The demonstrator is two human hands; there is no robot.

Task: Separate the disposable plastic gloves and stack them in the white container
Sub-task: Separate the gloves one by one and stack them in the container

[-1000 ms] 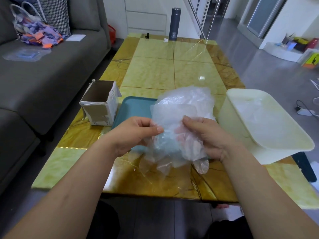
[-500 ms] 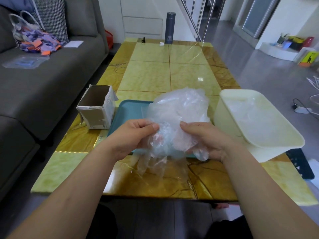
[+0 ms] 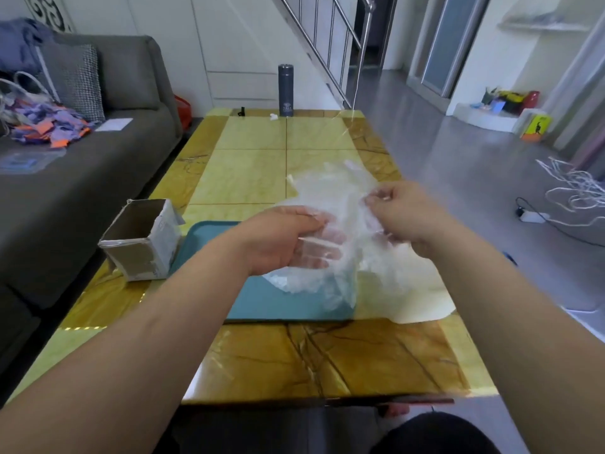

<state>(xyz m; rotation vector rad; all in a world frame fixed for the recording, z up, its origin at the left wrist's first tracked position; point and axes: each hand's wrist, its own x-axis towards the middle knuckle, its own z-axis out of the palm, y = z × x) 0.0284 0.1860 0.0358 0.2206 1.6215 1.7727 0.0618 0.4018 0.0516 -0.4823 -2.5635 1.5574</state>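
Gloves (image 3: 327, 194): clear bunch held up over the teal tray (image 3: 262, 303).
Left hand (image 3: 281, 239): our fingers curl round the bunch.
Right hand (image 3: 402, 217): pinching one glove's edge; we should peel slowly, one layer only.
White container (image 3: 422, 299): just right of the tray; lay it flat there.

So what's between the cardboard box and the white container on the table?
The teal tray, seen in the head view; the left hand and right hand hold the bunched gloves above it.
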